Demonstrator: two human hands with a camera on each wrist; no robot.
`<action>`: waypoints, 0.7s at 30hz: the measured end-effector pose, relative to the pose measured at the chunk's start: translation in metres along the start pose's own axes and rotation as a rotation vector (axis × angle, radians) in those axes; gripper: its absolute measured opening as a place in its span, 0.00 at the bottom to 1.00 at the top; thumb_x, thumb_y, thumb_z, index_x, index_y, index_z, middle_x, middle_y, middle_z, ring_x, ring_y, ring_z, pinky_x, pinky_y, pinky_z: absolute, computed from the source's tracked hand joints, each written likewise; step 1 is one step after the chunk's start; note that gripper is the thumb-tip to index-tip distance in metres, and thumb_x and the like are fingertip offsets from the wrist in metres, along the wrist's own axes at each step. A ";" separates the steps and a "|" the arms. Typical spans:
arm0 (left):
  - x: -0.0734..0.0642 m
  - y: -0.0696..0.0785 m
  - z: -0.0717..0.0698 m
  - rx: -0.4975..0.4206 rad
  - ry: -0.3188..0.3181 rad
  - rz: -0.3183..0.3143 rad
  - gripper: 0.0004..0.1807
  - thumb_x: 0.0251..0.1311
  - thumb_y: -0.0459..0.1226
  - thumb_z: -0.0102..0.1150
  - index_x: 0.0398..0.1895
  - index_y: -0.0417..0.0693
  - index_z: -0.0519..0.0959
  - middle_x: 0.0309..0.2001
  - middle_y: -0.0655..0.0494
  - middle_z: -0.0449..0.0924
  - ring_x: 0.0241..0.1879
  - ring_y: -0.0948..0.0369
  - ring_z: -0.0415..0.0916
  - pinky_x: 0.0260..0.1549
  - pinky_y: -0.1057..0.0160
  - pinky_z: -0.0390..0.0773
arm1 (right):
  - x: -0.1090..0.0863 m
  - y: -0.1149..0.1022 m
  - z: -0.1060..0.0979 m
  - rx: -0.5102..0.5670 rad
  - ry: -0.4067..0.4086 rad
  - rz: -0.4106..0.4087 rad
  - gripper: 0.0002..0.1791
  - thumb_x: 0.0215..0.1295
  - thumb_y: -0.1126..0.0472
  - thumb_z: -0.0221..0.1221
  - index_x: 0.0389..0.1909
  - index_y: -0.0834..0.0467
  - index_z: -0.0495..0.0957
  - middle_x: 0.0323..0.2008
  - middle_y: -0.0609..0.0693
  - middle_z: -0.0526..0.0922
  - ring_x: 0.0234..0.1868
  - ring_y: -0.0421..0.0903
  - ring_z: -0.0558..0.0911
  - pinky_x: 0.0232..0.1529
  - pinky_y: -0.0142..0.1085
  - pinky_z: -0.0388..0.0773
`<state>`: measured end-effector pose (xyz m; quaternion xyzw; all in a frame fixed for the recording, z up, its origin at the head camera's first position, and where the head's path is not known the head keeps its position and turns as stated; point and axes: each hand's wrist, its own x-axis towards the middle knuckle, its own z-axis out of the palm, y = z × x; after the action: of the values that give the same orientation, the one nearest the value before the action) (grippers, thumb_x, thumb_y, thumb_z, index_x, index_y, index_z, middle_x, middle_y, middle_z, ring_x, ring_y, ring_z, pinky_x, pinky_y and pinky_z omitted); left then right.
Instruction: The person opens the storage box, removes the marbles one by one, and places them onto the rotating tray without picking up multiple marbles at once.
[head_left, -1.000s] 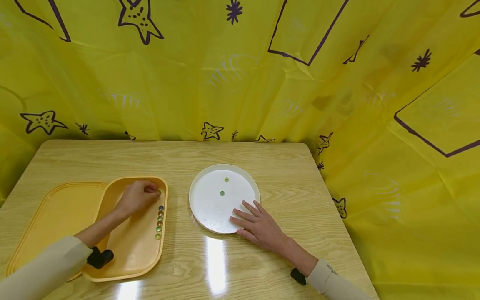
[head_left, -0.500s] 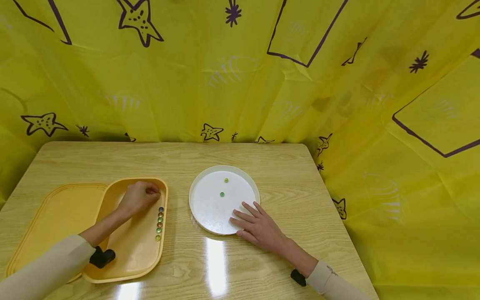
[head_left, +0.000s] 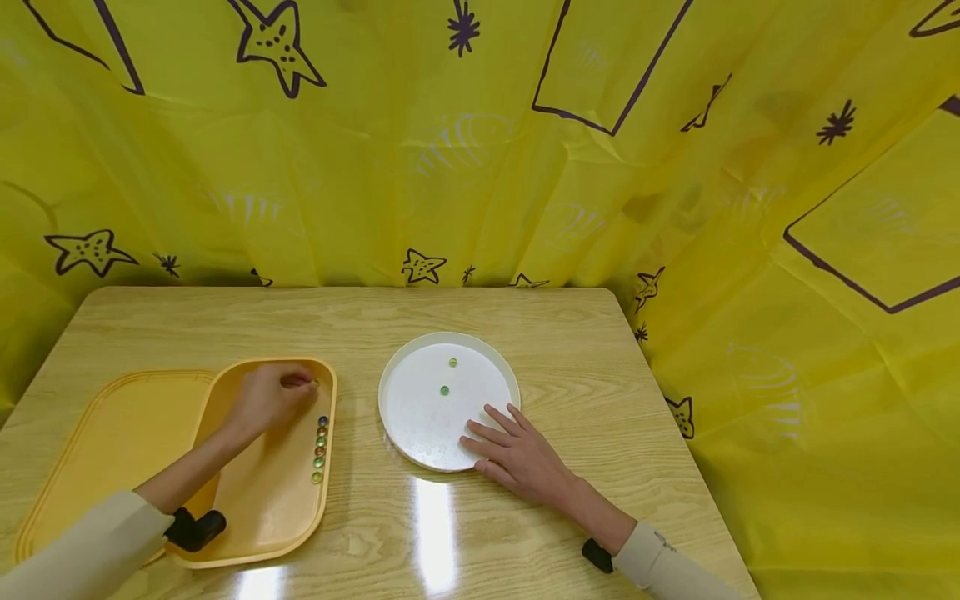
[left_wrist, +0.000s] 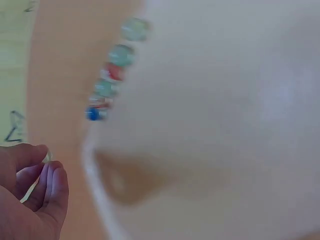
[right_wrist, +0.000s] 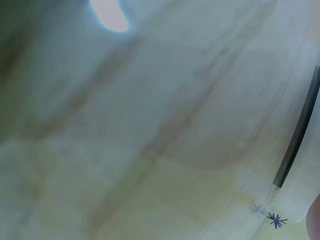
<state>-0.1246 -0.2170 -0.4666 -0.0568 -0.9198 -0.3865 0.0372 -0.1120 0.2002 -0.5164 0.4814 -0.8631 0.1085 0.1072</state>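
Note:
My left hand (head_left: 262, 398) is at the far right corner of the deep orange-yellow tray (head_left: 277, 508). In the left wrist view its thumb and fingers pinch a small pale glass marble (left_wrist: 48, 157). Toward me from that hand, a row of several marbles (head_left: 319, 451) in blue, red, green and yellow lines the tray's right side. My right hand (head_left: 521, 454) lies with spread fingers over the near right rim of the round white plate (head_left: 408, 417). On the plate sit a yellow-green marble (head_left: 453, 362) and a green marble (head_left: 445, 390).
A flat orange-yellow tray or lid (head_left: 112, 450) lies at the left, partly under the deep tray. Everything stands on a wood-grain table (head_left: 562, 350). Yellow patterned curtain (head_left: 360, 183) hangs behind the table and along its right side.
My left hand shifts slightly leftward and turns a little at the tray's far corner, still pinching. My right hand, the plate and the row of marbles stay put.

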 end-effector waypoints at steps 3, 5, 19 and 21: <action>-0.002 0.008 -0.007 -0.045 0.028 0.000 0.08 0.63 0.31 0.65 0.40 0.33 0.84 0.36 0.42 0.85 0.36 0.46 0.82 0.31 0.58 0.80 | 0.000 -0.001 0.000 0.003 0.005 0.003 0.28 0.81 0.42 0.35 0.66 0.48 0.77 0.66 0.47 0.74 0.72 0.55 0.64 0.70 0.55 0.54; -0.003 0.014 -0.011 -0.069 0.047 0.004 0.09 0.64 0.32 0.65 0.42 0.33 0.84 0.37 0.42 0.85 0.37 0.46 0.82 0.30 0.62 0.79 | -0.001 -0.001 0.000 0.002 0.011 0.002 0.28 0.81 0.43 0.35 0.65 0.48 0.77 0.66 0.47 0.74 0.72 0.55 0.64 0.70 0.55 0.54; 0.004 0.060 -0.014 -0.163 0.018 0.014 0.11 0.66 0.36 0.64 0.46 0.37 0.84 0.40 0.47 0.85 0.40 0.49 0.82 0.35 0.62 0.79 | 0.000 0.000 0.000 -0.006 -0.014 0.011 0.29 0.81 0.42 0.33 0.66 0.47 0.76 0.67 0.45 0.73 0.73 0.54 0.63 0.72 0.53 0.51; 0.008 0.067 -0.009 -0.172 0.004 0.034 0.10 0.65 0.35 0.65 0.45 0.37 0.84 0.40 0.47 0.85 0.40 0.50 0.83 0.37 0.59 0.80 | 0.000 0.000 0.000 -0.002 -0.013 0.013 0.29 0.81 0.42 0.33 0.66 0.47 0.76 0.67 0.46 0.73 0.73 0.54 0.63 0.72 0.53 0.50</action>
<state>-0.1233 -0.1766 -0.4120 -0.0745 -0.8820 -0.4635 0.0406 -0.1122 0.2001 -0.5166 0.4764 -0.8670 0.1050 0.1014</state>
